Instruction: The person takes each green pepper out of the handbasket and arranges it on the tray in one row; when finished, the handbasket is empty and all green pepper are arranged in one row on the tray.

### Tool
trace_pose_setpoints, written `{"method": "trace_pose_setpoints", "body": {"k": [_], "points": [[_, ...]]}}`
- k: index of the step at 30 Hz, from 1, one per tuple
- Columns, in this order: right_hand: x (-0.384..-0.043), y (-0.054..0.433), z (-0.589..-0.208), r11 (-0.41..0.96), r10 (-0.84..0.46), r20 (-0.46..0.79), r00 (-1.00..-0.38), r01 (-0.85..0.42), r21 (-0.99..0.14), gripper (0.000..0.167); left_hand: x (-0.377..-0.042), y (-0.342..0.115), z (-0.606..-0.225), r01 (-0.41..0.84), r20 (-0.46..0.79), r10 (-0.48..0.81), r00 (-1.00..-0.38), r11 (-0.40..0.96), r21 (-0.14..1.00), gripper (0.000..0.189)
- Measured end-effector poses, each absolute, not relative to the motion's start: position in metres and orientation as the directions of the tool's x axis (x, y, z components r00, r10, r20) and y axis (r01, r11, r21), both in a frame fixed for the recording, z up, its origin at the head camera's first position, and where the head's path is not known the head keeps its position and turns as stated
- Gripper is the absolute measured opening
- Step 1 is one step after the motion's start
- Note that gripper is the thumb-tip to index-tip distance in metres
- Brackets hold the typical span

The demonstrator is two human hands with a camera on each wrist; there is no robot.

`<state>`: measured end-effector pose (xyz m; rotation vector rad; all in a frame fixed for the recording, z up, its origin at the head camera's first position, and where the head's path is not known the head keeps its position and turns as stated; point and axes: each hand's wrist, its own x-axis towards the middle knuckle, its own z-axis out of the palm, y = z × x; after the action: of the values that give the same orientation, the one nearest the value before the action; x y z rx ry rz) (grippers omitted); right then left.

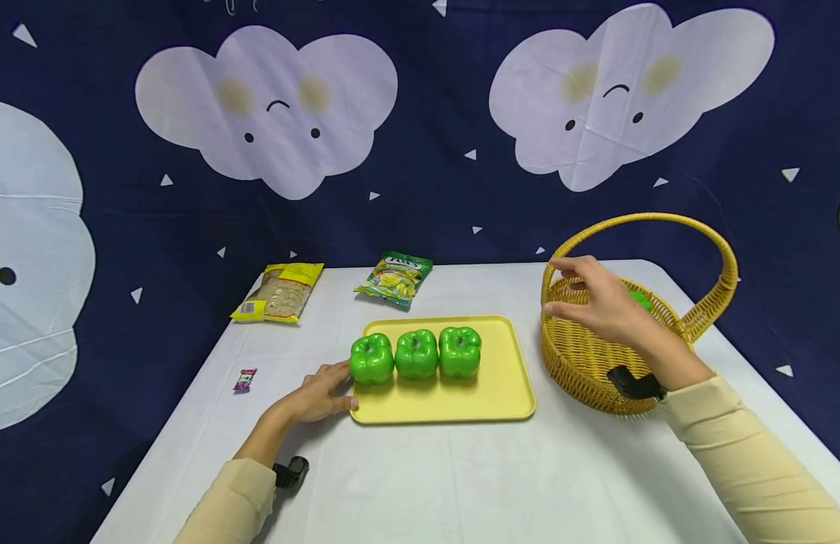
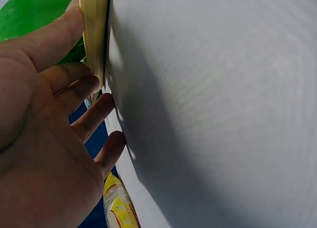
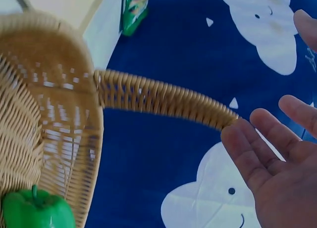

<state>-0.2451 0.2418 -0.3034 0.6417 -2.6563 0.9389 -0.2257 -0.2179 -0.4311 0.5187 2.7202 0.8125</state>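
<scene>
Three green bell peppers stand in a row on a yellow tray. At the tray's left end is my left hand, its thumb on the rim near the front corner and its fingers loosely spread along the side. My right hand is raised over a wicker basket, with thumb and fingers apart and nothing between them. Its fingertips overlap the basket's handle in the right wrist view. Inside the basket lies another green bell pepper, mostly hidden by the hand in the head view.
Toward the back left of the white table lies a yellow-ended clear bag. A green snack packet is behind the tray. One small purple packet sits left of my left hand. Behind the table hangs a dark blue cloud-print cloth.
</scene>
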Motion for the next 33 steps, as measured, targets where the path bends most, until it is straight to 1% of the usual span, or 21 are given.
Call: {"method": "trace_pose_setpoints", "body": {"k": [5,15,21,29,33], "points": [[-0.249,0.253,-0.302,0.702,-0.295,0.358,-0.886,-0.455,-0.548,0.068,-0.226,-0.218,-0.431,0.266,-0.134,0.405,-0.905,0.781,0.565,0.073],[-0.256,0.277,-0.307,0.748,-0.225,0.287,-0.931,-0.354,-0.561,0.072,-0.225,-0.217,-0.43,0.269,-0.125,0.405,-0.906,0.778,0.568,0.072],[-0.265,0.287,-0.313,0.75,-0.21,0.283,-0.936,-0.34,-0.567,0.075,-0.225,-0.218,-0.431,0.264,-0.129,0.403,-0.906,0.777,0.572,0.072],[-0.278,0.303,-0.322,0.782,-0.141,0.236,-0.961,-0.255,-0.569,0.081,-0.225,-0.218,-0.432,0.257,-0.139,0.399,-0.906,0.782,0.568,0.072],[-0.284,0.31,-0.327,0.796,-0.124,0.229,-0.966,-0.234,-0.558,0.083,-0.225,-0.217,-0.431,0.251,-0.144,0.396,-0.907,0.782,0.57,0.072]]}}
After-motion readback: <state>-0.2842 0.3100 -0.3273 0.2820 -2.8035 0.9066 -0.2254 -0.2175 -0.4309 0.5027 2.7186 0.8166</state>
